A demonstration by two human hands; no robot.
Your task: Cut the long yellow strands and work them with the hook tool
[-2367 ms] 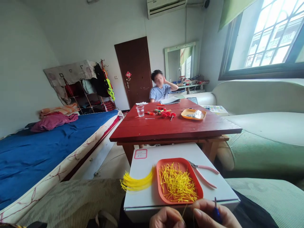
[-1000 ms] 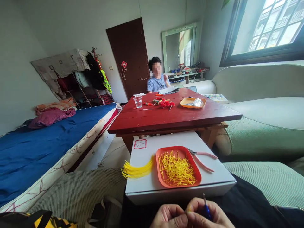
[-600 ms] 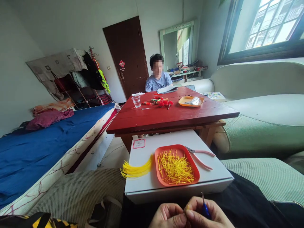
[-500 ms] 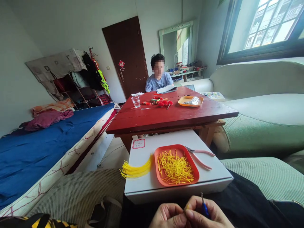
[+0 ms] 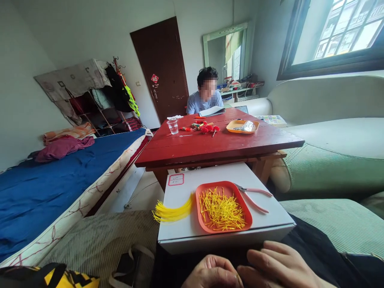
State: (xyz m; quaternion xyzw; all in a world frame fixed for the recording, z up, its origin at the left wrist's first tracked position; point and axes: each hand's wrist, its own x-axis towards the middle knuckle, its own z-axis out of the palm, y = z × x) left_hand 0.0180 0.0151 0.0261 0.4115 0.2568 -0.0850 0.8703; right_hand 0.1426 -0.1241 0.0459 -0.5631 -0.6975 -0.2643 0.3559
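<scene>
My left hand (image 5: 212,273) is at the bottom of the view, in front of the white box (image 5: 177,200). Its thumb and forefinger are pinched together, with a tiny bit of yellow strand showing at the tips. My right hand (image 5: 277,264) is close beside it, back up, fingers curled and bunched; what they hold is hidden. On the box an orange-red tray (image 5: 198,216) holds many short yellow strands (image 5: 223,210). A bundle of longer yellow strands (image 5: 174,210) lies to its left. Pink-handled cutting pliers (image 5: 255,197) rest at the tray's right edge.
Behind the box stands a red wooden table (image 5: 219,150) with a clear cup (image 5: 172,127), red fuzzy pieces (image 5: 208,129) and a yellow tray (image 5: 231,130). Across it a person (image 5: 195,103) sits with an open booklet (image 5: 211,111). A bed (image 5: 75,172) is at left, a sofa (image 5: 336,168) at right.
My right hand has turned over, back up, and its fingers have lifted. The blue-handled, thin-tipped metal tool it held is out of sight. The person across has leaned lower over the booklet.
</scene>
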